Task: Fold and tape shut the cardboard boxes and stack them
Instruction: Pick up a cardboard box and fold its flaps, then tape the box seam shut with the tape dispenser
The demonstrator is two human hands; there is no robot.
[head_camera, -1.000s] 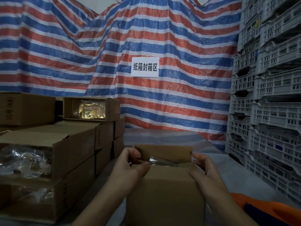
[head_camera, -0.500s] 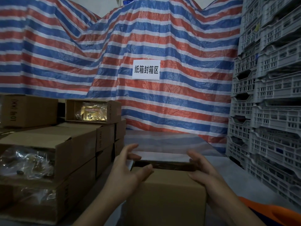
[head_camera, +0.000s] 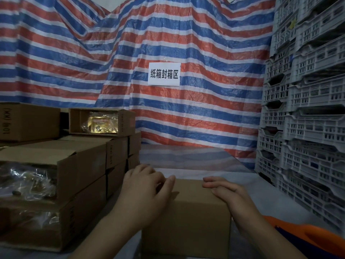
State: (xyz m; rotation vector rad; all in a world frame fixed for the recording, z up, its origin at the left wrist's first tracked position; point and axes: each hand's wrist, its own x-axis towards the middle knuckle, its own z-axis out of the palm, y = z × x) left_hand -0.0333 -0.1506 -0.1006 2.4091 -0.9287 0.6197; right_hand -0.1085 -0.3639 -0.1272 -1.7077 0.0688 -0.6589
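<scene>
A second ago the top of the cardboard box (head_camera: 188,212) was open and a clear bag showed inside. Now the flaps are down and both hands lie on top, so the top looks closed.

I use this box as the landmark. It sits right in front of the person, low in the middle of the view, on the gray table (head_camera: 261,193).

Left of the box is a pile of brown boxes (head_camera: 74,174). Some in the pile are open at the near end, with shiny bags showing. They need folding and taping.

On the left part of the box top is the left hand (head_camera: 143,186). Its fingers bend down over the far edge and its thumb lies flat on top. It grips the box edge and pushes the flap down.

On the right part of the box top is the right hand (head_camera: 225,191). Its fingers are straight and flat and press down. It holds nothing.

Right of the box, low and close, lies something orange (head_camera: 308,238). I cannot tell what it is. Farther right stand stacked gray crates (head_camera: 308,128).

I think the folding on this box is done. I see no tape on it, so taping and stacking are left.

The box stands upright, top facing up. Its long side seems to run left to right, but its depth is hidden.
</scene>
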